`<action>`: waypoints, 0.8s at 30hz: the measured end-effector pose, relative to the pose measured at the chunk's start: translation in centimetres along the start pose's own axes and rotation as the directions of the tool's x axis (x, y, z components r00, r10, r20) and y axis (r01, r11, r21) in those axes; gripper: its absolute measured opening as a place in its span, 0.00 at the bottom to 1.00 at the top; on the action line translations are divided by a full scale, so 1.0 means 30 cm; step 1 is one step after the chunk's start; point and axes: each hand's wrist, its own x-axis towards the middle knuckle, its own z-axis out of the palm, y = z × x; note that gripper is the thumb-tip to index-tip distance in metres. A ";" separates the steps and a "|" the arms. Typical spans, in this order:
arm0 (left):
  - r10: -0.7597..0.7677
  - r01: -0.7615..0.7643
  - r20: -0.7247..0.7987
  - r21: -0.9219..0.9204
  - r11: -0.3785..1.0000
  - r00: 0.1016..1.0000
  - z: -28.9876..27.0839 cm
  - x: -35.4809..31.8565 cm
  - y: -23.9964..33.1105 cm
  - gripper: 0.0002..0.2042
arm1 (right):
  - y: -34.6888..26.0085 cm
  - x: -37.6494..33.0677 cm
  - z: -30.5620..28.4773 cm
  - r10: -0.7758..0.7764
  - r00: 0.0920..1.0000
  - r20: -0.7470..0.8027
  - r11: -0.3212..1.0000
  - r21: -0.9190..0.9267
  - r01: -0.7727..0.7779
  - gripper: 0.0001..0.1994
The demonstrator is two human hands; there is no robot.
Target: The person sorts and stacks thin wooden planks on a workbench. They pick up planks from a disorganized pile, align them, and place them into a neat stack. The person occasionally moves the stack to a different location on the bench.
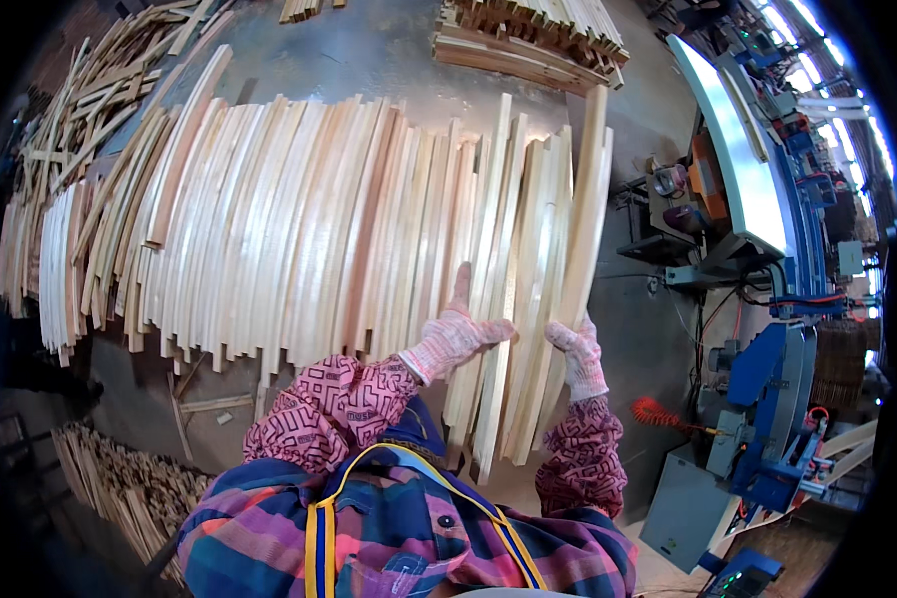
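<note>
Long pale wooden strips (pixel 299 229) lie side by side in a wide row before me, with their ends toward me. My left hand (pixel 450 337), in a pinkish-white knit glove, rests on strips right of the row's middle. Its index finger points away from me and its thumb stretches right, so it is open. At the row's right edge my right hand (pixel 580 361), gloved alike, grips a wooden strip (pixel 585 229), thumb on its near left side and fingers along its right. Between the hands lie several loose strips (pixel 536 299), slightly fanned and uneven at their ends.
Blue machinery (pixel 767 369) with a coiled red hose (pixel 656 413) and a pale slanted panel (pixel 736 149) stands to the right. A stack of boards (pixel 528 50) sits at the far side. Scattered strips (pixel 100 100) lie far left, and another pile (pixel 130 488) lies near left.
</note>
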 end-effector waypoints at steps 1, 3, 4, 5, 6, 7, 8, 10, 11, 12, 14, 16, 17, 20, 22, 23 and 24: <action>-0.075 0.080 -0.030 0.236 0.969 0.997 -0.011 0.033 0.016 0.65 | 0.018 0.059 -0.016 0.044 0.999 0.018 0.999 -0.004 -0.044 0.31; -0.029 0.112 -0.122 0.755 0.647 0.992 -0.055 0.165 0.020 0.62 | 0.114 0.223 -0.064 0.126 0.989 0.072 0.988 0.075 -0.132 0.36; -0.010 0.171 -0.194 0.837 0.520 0.981 -0.086 0.234 0.003 0.60 | 0.175 0.329 -0.052 0.108 0.989 0.098 0.994 -0.006 -0.108 0.37; 0.020 0.232 -0.259 0.895 0.380 0.966 -0.125 0.292 -0.012 0.59 | 0.234 0.432 -0.005 0.089 0.988 0.126 0.993 -0.083 -0.078 0.38; 0.060 0.277 -0.298 0.932 0.232 0.953 -0.135 0.329 -0.014 0.57 | 0.294 0.498 0.006 0.069 0.988 0.136 0.986 -0.159 -0.047 0.39; 0.013 0.276 -0.287 0.933 0.229 0.958 -0.125 0.345 -0.003 0.56 | 0.363 0.546 -0.013 0.070 0.990 0.124 0.986 -0.162 -0.049 0.39; -0.031 0.276 -0.276 0.934 0.227 0.961 -0.116 0.354 0.022 0.55 | 0.415 0.590 -0.031 0.067 0.991 0.112 0.985 -0.167 -0.047 0.40; -0.063 0.277 -0.269 0.937 0.213 0.961 -0.113 0.362 0.020 0.54 | 0.466 0.603 -0.047 0.104 0.984 0.144 0.994 -0.061 -0.096 0.40; -0.047 0.290 -0.287 0.933 0.213 0.957 -0.121 0.358 -0.005 0.54 | 0.463 0.598 -0.046 0.134 0.970 0.202 0.989 0.036 -0.144 0.40; -0.019 0.297 -0.300 0.929 0.219 0.954 -0.121 0.366 -0.016 0.53 | 0.437 0.603 -0.053 0.148 0.956 0.254 0.975 0.125 -0.184 0.40; -0.046 0.306 -0.303 0.937 0.169 0.952 -0.120 0.377 -0.019 0.54 | 0.427 0.607 -0.059 0.181 0.965 0.187 0.983 -0.013 -0.182 0.43; -0.037 0.282 -0.280 0.943 0.178 0.959 -0.100 0.389 -0.005 0.54 | 0.439 0.613 -0.095 0.186 0.978 0.091 0.982 0.011 -0.188 0.44; -0.026 0.283 -0.283 0.944 0.169 0.959 -0.106 0.373 0.022 0.53 | 0.428 0.619 -0.063 0.034 0.998 0.058 0.988 -0.151 -0.025 0.43; -0.027 0.212 -0.214 0.932 0.293 0.977 -0.175 0.339 -0.017 0.51 | 0.315 0.595 0.051 0.193 0.973 -0.131 0.304 -0.934 -0.186 0.35; 0.191 0.098 -0.150 0.961 0.257 0.970 -0.200 0.293 0.002 0.48 | 0.275 0.576 0.029 0.169 0.983 -0.075 0.262 -0.958 -0.118 0.35; 0.286 0.061 -0.119 0.977 0.202 0.951 -0.209 0.284 0.012 0.47 | 0.283 0.568 0.022 0.149 0.978 -0.149 0.281 -0.942 -0.186 0.35; 0.372 0.031 -0.084 0.989 0.146 0.924 -0.235 0.261 0.006 0.47 | 0.302 0.550 0.026 0.132 0.966 -0.223 0.297 -0.920 -0.254 0.36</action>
